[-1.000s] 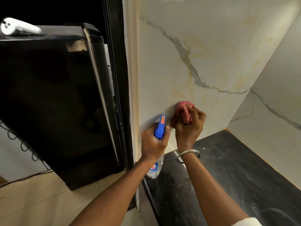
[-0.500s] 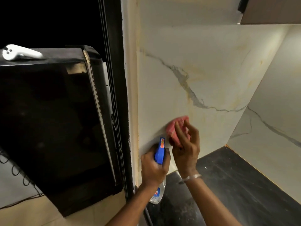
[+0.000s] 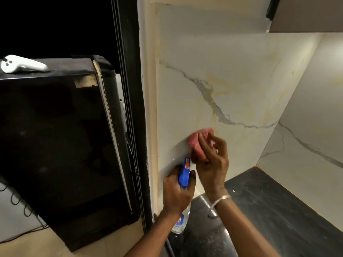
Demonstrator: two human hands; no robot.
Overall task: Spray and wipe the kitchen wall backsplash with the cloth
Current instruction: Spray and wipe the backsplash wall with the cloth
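Far left: a white handheld device (image 3: 22, 64) lying atop a black refrigerator (image 3: 55, 136), with a dark door frame (image 3: 130, 89) just beside.

Centre, low against the wall: left hand (image 3: 176, 193) wrapped round the neck of the spray bottle (image 3: 184, 173), fingers curled tight about it, blue head up and nozzle aimed at the tile, clear body hanging below the fist. Just right of it and a little higher: right hand (image 3: 213, 164), bangle (image 3: 220, 200) at the wrist, bunching the pink cloth (image 3: 196, 141) under curled fingers and pressing it flat to the marble-look backsplash (image 3: 232, 80), near that panel's lower left corner. Outer fingers lifted slightly off the wad.

Right: black countertop (image 3: 278, 210) meeting the wall at the corner, and an upper cabinet (image 3: 306, 13) overhead.

Judged mid-wipe, with the sprayer held ready close by; yellowish streaks visible higher up beside the grey vein, so apparently much of the panel left to do. Next move likely calls for firm, even pressure while carrying the cloth up and rightward into those marks, plus a fresh squeeze of the trigger ahead of it.
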